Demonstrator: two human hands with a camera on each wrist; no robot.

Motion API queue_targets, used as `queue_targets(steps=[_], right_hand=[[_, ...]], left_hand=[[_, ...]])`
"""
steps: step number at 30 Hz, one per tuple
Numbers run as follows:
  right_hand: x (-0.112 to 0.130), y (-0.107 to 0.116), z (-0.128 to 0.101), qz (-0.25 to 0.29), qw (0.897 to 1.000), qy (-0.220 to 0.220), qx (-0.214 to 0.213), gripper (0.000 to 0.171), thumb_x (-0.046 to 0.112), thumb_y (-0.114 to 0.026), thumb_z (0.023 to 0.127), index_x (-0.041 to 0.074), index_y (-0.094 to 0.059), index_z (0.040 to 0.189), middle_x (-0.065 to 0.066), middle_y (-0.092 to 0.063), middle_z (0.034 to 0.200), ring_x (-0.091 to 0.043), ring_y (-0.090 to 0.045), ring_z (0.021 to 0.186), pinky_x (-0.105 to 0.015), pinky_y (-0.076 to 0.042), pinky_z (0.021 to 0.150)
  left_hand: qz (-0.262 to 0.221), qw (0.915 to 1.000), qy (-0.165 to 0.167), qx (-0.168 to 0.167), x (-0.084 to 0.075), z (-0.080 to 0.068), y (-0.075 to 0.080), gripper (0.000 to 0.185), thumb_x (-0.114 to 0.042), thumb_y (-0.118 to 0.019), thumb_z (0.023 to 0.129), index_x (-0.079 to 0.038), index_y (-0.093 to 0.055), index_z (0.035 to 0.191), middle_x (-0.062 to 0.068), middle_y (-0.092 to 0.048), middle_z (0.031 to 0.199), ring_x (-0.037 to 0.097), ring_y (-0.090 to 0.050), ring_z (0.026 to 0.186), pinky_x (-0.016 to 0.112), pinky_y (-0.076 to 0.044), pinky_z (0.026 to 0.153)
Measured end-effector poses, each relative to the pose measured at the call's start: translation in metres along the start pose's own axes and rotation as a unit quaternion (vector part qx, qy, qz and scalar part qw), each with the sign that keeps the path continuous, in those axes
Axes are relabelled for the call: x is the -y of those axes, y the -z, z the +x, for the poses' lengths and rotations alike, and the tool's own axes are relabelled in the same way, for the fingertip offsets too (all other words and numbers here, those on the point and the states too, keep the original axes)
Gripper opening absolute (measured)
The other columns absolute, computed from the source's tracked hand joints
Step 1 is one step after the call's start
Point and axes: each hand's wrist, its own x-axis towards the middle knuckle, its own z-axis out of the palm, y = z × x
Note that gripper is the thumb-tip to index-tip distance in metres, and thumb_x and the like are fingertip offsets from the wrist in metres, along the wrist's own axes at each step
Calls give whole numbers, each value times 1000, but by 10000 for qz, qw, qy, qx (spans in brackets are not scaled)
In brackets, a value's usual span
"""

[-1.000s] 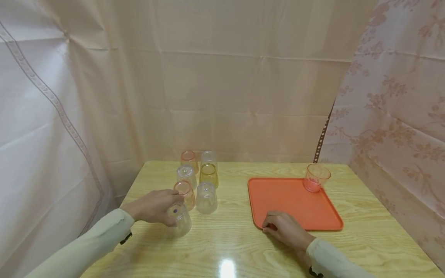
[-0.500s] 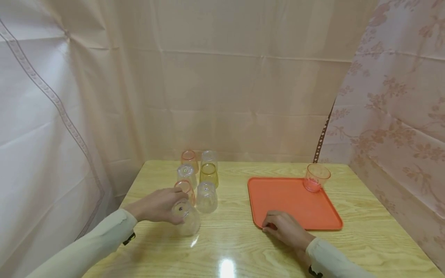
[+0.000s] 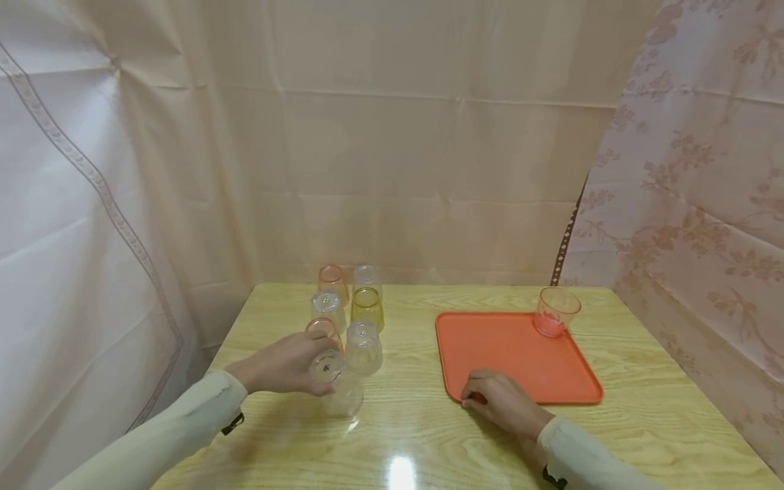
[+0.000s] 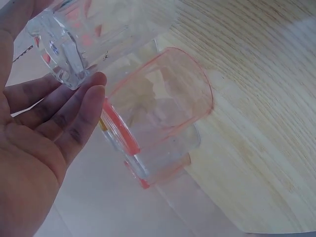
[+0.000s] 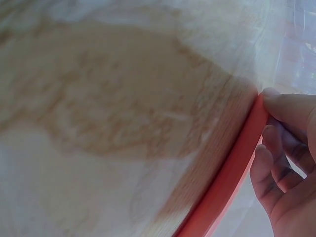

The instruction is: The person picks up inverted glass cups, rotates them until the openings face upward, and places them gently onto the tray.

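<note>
In the head view my left hand (image 3: 288,364) grips a clear tumbler (image 3: 346,398), tilted with its thick base toward me and the hand. The left wrist view shows that tumbler's base (image 4: 57,47) between thumb and fingers. Just behind the hand an upside-down pink-rimmed tumbler (image 4: 163,98) stands, partly covered by the hand in the head view. My right hand (image 3: 505,405) is at the near left corner of an orange tray (image 3: 514,354). Seen from the right wrist, thumb and curled fingers pinch the tray's rim (image 5: 232,163).
Upside-down tumblers stand in two rows at the left, among them a yellow one (image 3: 367,312), a clear one (image 3: 364,350) and a far pink one (image 3: 333,286). An upright pink tumbler (image 3: 556,313) sits at the tray's far right corner. Cloth (image 3: 429,170) hangs behind the wooden table (image 3: 416,422).
My left hand has moved a little to the right with the clear tumbler, which has tipped further over. The right hand stays at the tray's corner.
</note>
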Motion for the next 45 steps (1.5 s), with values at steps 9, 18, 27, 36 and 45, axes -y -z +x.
queue_targets(steps=[9, 18, 27, 36, 45], right_hand=[[2, 1, -1, 9, 10000, 2, 96, 11, 13, -81, 89, 22, -76, 94, 16, -65, 92, 1, -60, 84, -25, -54, 71], [4, 2, -1, -26, 9998, -132, 177, 10, 14, -81, 89, 21, -76, 94, 15, -66, 92, 0, -60, 84, -25, -54, 71], [4, 4, -1, -96, 9994, -174, 274, 9, 15, -82, 89, 21, -77, 95, 16, -66, 93, -1, -60, 86, -27, -55, 73], [5, 7, 0, -144, 9990, -174, 374, 10, 15, -82, 88, 20, -79, 97, 16, -66, 92, -1, -61, 85, -27, -55, 72], [6, 8, 3, -234, 9985, -212, 446, 10, 17, -82, 89, 18, -79, 98, 14, -66, 93, -2, -60, 86, -27, -55, 74]], left_hand=[[-153, 9996, -63, -211, -5, 4, -5, 54, -43, -85, 79, -9, -68, 117, -6, -50, 103, 15, -57, 85, 27, -50, 75], [-158, 9984, -174, -511, -11, 10, -12, 60, -45, -85, 79, -3, -69, 119, -3, -55, 101, 11, -46, 89, 26, -47, 75], [-221, 9976, -147, -634, -17, 17, -16, 57, -47, -83, 81, -7, -68, 120, -6, -62, 100, 11, -51, 89, 26, -47, 72], [-256, 9972, -104, -699, -23, 26, -20, 61, -50, -81, 83, -6, -67, 122, 1, -68, 115, 14, -60, 100, 31, -53, 81], [-404, 9955, 51, -850, -29, 33, -26, 62, -53, -79, 85, -8, -66, 126, 1, -65, 113, 12, -60, 92, 28, -52, 74]])
